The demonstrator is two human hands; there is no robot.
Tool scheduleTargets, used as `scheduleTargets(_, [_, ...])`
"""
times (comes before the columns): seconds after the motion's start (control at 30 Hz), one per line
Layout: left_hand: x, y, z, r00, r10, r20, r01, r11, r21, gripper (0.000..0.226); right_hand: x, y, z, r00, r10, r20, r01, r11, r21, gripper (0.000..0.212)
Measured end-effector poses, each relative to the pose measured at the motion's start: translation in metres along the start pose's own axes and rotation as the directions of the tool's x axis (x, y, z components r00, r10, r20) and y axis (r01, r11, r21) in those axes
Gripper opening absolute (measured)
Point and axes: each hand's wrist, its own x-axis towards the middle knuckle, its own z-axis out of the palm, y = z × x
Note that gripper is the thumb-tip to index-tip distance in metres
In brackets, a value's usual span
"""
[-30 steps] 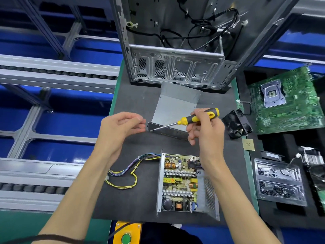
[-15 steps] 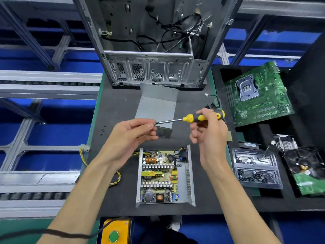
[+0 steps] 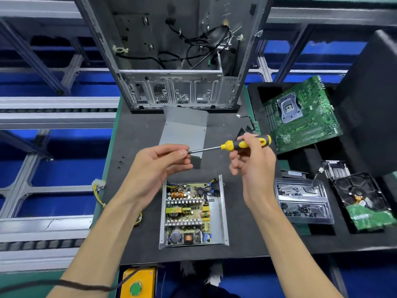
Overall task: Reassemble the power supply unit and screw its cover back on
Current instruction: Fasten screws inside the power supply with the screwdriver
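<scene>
The open power supply unit (image 3: 217,214) lies on the dark mat with its circuit board exposed. Its grey metal cover (image 3: 184,132) lies behind it, near the computer case. My right hand (image 3: 253,166) grips the yellow and black handle of a screwdriver (image 3: 236,145), held level above the mat. My left hand (image 3: 159,166) pinches at the tip of the screwdriver shaft; whatever is between the fingertips is hidden. Both hands hover above the unit, apart from it.
An empty computer case (image 3: 171,89) stands at the back of the mat. Right of the mat are a green motherboard (image 3: 300,117), a clear tray of screws (image 3: 303,203), a heatsink (image 3: 337,171) and a hard drive (image 3: 363,198). A few small screws (image 3: 120,163) lie left. Yellow wires (image 3: 98,194) hang over the left edge.
The view has shifted so the unit sits more central. My left hand has closed onto the screwdriver tip, and both hands stay raised above the unit.
</scene>
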Motion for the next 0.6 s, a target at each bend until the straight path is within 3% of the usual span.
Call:
scheduleTargets(0.4, [0.003, -0.001, 0.005, 0.999, 0.002, -0.037, 0.000, 0.999, 0.035, 0.020, -0.005, 0.000, -0.005, 1.000, 0.014, -0.004, -0.014, 0.999, 0.032, 0.027])
scheduleTargets(0.6, [0.009, 0.002, 0.016, 0.999, 0.043, -0.011, -0.041, 0.995, 0.086, 0.020, -0.004, 0.003, -0.010, 0.984, 0.162, -0.077, -0.149, 0.977, 0.152, 0.024])
